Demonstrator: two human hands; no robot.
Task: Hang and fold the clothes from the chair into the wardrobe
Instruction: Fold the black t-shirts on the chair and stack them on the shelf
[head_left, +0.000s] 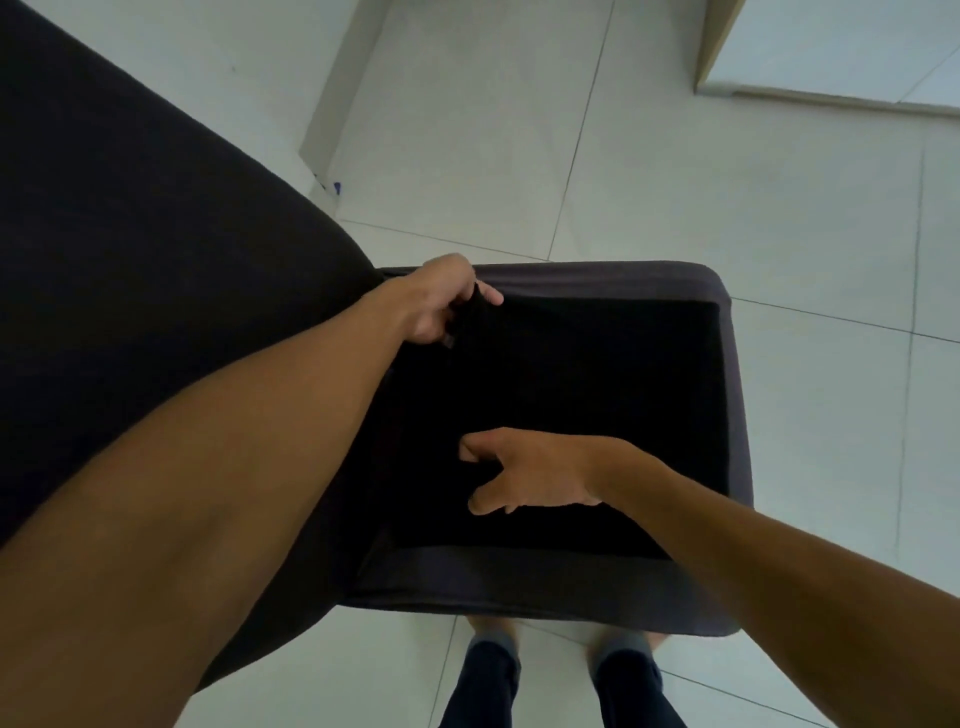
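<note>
At the far left, a dark chair back (130, 234) fills the frame and meets the grey seat cushion (545, 597) at its left edge. Next, toward the seat's far-left corner, the left hand (441, 304) pinches a bunched corner of the black garment (597, 374) between thumb and curled fingers, the fold of cloth rising slightly off the seat there.

The garment itself lies spread flat across the middle of the seat, almost square, leaving a grey border along the far, right and near edges. It is so dark that no sleeves, collar or seams can be made out, so what kind of clothing it is cannot be told.

Further right and nearer the person, the right hand (530, 473) reaches leftward over the cloth, its fingers apart and loosely bent, gripping nothing; whether the fingertips touch the fabric cannot be told.

The relation that matters: the cloth lies directly under the right hand, and its near-left corner lies beyond those fingertips, to the left and slightly nearer the seat's near edge. The left hand already has the far-left corner, so the right hand is the nearer one for the near-left corner. Taking it would likely let both hands lift the garment along its left edge.

Around the seat, pale floor tiles (727, 208) show.
</note>
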